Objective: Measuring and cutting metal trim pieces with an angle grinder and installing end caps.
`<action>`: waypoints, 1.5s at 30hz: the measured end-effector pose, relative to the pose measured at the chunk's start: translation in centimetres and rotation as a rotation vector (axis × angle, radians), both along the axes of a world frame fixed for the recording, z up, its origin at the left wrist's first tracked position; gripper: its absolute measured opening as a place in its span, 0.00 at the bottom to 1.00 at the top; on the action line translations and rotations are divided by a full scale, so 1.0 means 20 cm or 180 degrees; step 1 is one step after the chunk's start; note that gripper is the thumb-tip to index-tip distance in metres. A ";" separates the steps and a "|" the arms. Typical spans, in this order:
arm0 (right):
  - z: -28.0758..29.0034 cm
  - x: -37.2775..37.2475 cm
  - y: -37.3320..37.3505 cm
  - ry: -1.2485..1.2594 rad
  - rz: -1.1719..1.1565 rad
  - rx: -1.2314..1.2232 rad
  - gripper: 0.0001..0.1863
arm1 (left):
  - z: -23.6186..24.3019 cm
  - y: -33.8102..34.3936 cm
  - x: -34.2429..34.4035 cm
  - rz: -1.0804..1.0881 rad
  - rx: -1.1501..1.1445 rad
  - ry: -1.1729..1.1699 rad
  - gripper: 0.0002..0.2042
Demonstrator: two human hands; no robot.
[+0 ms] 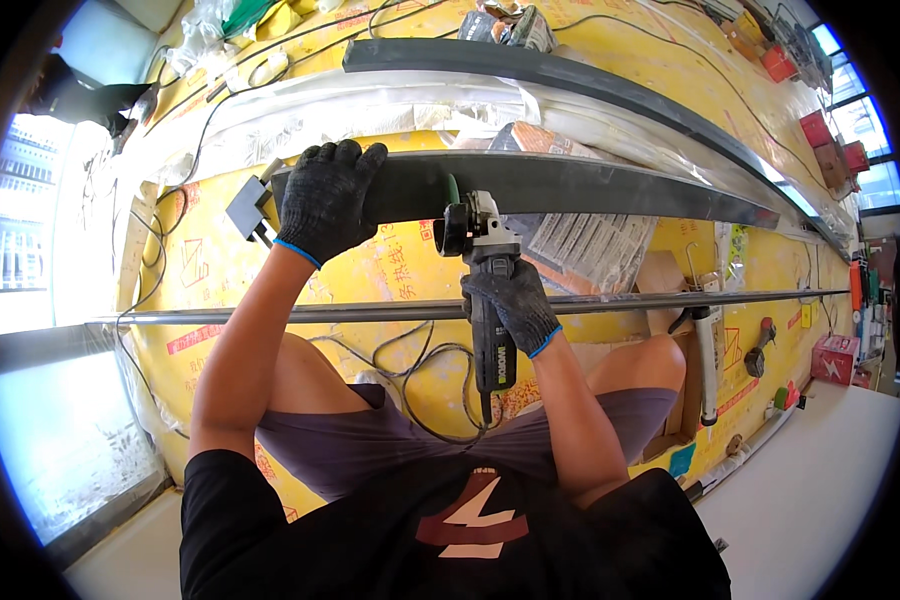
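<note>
A long dark grey metal profile (590,185) lies crosswise in front of me. My left hand (328,200), in a black knit glove with a blue cuff, is closed over its left end. My right hand (515,308), gloved the same way, wraps round the body of an angle grinder (493,355). The grinder stands nearly upright in the view, its head at the profile's near edge and its cord trailing down. Its thin greenish disc (452,190) is seen almost edge-on against the profile; whether it touches or spins, I cannot tell.
A thin rail (370,313) crosses over my legs. Beyond lies another long dark profile (530,65). Under the held profile is a printed sack (585,250). To the right lie a caulking gun (705,370) and a red box (835,358). Loops of cable (420,365) cover yellow floor sheeting.
</note>
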State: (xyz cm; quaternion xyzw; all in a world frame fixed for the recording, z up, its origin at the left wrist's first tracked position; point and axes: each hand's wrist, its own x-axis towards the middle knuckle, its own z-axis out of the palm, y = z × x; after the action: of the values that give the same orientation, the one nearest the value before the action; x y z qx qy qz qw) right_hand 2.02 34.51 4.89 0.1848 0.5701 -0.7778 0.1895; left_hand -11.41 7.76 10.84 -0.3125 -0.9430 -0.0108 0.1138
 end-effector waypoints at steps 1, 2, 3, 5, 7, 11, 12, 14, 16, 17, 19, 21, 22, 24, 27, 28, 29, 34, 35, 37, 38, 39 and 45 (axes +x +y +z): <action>0.00 0.00 0.00 -0.0007 -0.0001 -0.0016 0.17 | 0.01 0.00 0.00 -0.0001 -0.0001 0.0005 0.38; 0.00 0.00 0.00 -0.0002 -0.0005 -0.0015 0.17 | 0.01 0.01 0.00 0.0026 -0.0022 -0.0016 0.38; 0.00 0.00 0.01 -0.0047 0.0021 -0.0005 0.17 | 0.02 0.01 0.01 0.0052 -0.0044 -0.0035 0.38; 0.00 0.00 0.01 -0.0087 0.0041 0.0004 0.17 | 0.02 0.01 0.01 0.0027 -0.0038 -0.0005 0.38; -0.01 0.00 0.01 -0.0083 0.0027 0.0008 0.17 | 0.02 0.02 0.02 0.0001 -0.0032 0.0026 0.39; 0.00 0.00 0.01 -0.0012 0.0027 0.0098 0.17 | 0.02 0.02 0.03 0.0089 -0.0037 -0.0060 0.39; 0.02 0.00 0.00 -0.0043 0.0034 0.0104 0.18 | 0.02 0.01 0.03 0.0088 -0.0048 -0.0044 0.39; 0.04 0.00 0.00 -0.0071 0.0037 0.0113 0.18 | 0.02 0.01 0.04 0.0099 -0.0068 -0.0041 0.40; 0.05 0.00 0.01 -0.0148 0.0054 0.0144 0.18 | 0.02 0.02 0.04 0.0099 -0.0078 -0.0042 0.40; 0.05 0.00 0.01 -0.0145 0.0053 0.0144 0.18 | 0.02 0.02 0.04 0.0120 -0.0098 -0.0040 0.41; 0.06 0.00 0.01 -0.0134 0.0056 0.0164 0.18 | 0.01 0.02 0.05 0.0141 -0.0119 -0.0034 0.41; 0.07 0.00 0.00 -0.0135 0.0052 0.0168 0.18 | 0.01 0.02 0.06 0.0135 -0.0107 -0.0035 0.42; 0.07 0.00 0.00 -0.0143 0.0049 0.0172 0.19 | 0.02 0.02 0.06 0.0134 -0.0109 -0.0029 0.42; 0.06 0.00 0.00 -0.0107 0.0020 0.0114 0.18 | 0.02 0.02 0.06 0.0173 -0.0166 -0.0098 0.42; 0.03 0.01 0.00 -0.0083 -0.0010 0.0089 0.17 | 0.02 0.02 0.06 0.0150 -0.0180 -0.0063 0.42; 0.02 0.01 0.00 -0.0093 -0.0008 0.0123 0.17 | 0.01 0.02 0.06 0.0142 -0.0183 -0.0062 0.42; 0.02 0.01 0.00 -0.0098 -0.0015 0.0118 0.17 | 0.01 0.02 0.06 0.0132 -0.0169 -0.0034 0.42; 0.02 0.00 0.01 -0.0091 0.0051 0.0222 0.17 | -0.01 0.01 0.06 0.0076 -0.0144 0.0095 0.42; 0.02 0.00 0.01 -0.0095 0.0042 0.0221 0.17 | -0.01 0.02 0.06 0.0082 -0.0146 0.0089 0.42; 0.02 0.00 0.01 -0.0133 0.0060 0.0268 0.16 | -0.01 0.02 0.05 0.0080 -0.0148 0.0080 0.42; 0.02 0.00 0.01 -0.0134 0.0058 0.0265 0.16 | -0.02 0.01 0.05 0.0059 -0.0128 0.0104 0.42; 0.02 0.00 0.01 -0.0133 0.0064 0.0284 0.16 | -0.02 0.01 0.05 0.0039 -0.0106 0.0127 0.41; 0.00 0.01 0.02 -0.0044 0.0043 0.0168 0.17 | -0.03 0.00 0.06 -0.0011 -0.0056 0.0193 0.41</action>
State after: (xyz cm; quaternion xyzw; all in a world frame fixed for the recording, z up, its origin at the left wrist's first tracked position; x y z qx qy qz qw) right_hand 2.14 34.82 4.92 0.1912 0.5903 -0.7599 0.1938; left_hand -10.25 7.77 10.23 -0.3152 -0.9387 0.0067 0.1395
